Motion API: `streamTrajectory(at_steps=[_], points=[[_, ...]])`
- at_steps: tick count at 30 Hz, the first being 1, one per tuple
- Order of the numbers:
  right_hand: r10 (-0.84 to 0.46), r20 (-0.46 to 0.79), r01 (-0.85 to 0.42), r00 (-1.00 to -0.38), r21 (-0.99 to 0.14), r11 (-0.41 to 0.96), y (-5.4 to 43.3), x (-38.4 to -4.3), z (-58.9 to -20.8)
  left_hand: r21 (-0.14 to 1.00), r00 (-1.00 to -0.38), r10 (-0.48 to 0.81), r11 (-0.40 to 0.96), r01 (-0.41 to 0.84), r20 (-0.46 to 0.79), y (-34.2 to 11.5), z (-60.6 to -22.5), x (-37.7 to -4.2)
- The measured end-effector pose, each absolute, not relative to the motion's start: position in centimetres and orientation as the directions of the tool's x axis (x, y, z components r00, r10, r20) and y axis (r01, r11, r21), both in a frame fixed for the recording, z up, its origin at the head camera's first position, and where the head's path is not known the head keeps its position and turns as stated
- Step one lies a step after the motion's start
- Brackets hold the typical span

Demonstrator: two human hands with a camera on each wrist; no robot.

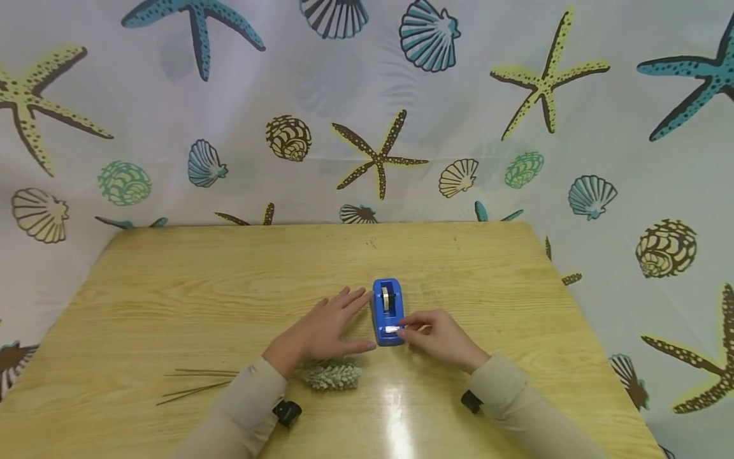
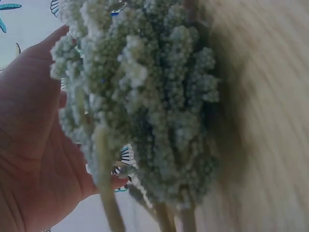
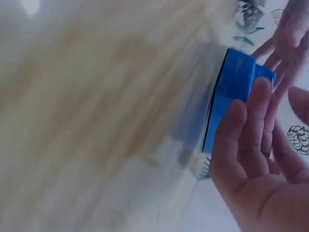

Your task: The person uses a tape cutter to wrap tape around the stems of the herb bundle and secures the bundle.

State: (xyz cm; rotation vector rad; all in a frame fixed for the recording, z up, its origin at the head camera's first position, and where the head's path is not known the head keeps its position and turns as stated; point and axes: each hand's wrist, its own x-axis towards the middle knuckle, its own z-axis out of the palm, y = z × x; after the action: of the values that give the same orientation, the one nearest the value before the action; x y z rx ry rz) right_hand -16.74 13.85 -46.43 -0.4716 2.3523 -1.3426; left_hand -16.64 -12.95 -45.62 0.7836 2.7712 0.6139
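Observation:
A blue tape dispenser [image 1: 380, 322] with a small roll of tape [image 1: 385, 298] stands on the wooden table. My left hand [image 1: 327, 328] is spread just left of it, fingers straight and thumb near its front end. On the right, my right hand [image 1: 441, 339] has its fingertips at the dispenser's front edge. In the right wrist view, the thumb stands apart from the gently bent fingers beside the blue side. Below my left hand lies a bunch of pale grey-green dried flowers [image 1: 332, 375], which fills much of the left wrist view; my left forearm hides part of its stems.
Thin brown stems [image 1: 197, 386] reach out left of my left sleeve. The wooden table [image 1: 229, 287] ends at the back against a white cloth [image 1: 367, 83] printed with shells and starfish. The cloth also borders both sides.

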Motion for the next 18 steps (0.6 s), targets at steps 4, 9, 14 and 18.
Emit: streamTrajectory(at_steps=[4,9,14,18], points=[[-0.441,-0.264,0.072,-0.858,-0.911,0.407,13.0,-16.9,-46.8,0.449,-0.852,0.518,0.781,0.434,-0.077,-12.7,-45.9,-17.2],[-0.360,-0.330,0.187,-0.872,-0.907,0.378,12.1,-17.1,-46.9,0.462,-0.856,0.507,0.787,0.409,-0.106,-12.4,-46.0,-17.6],[-0.287,-0.363,0.248,-0.887,-0.897,0.367,11.6,-17.3,-47.0,0.494,-0.865,0.491,0.780,0.384,-0.104,-12.0,-46.4,-18.1],[-0.278,-0.391,0.300,-0.877,-0.899,0.318,11.4,-17.4,-47.2,0.514,-0.873,0.474,0.780,0.356,-0.114,-11.5,-46.6,-18.3]])
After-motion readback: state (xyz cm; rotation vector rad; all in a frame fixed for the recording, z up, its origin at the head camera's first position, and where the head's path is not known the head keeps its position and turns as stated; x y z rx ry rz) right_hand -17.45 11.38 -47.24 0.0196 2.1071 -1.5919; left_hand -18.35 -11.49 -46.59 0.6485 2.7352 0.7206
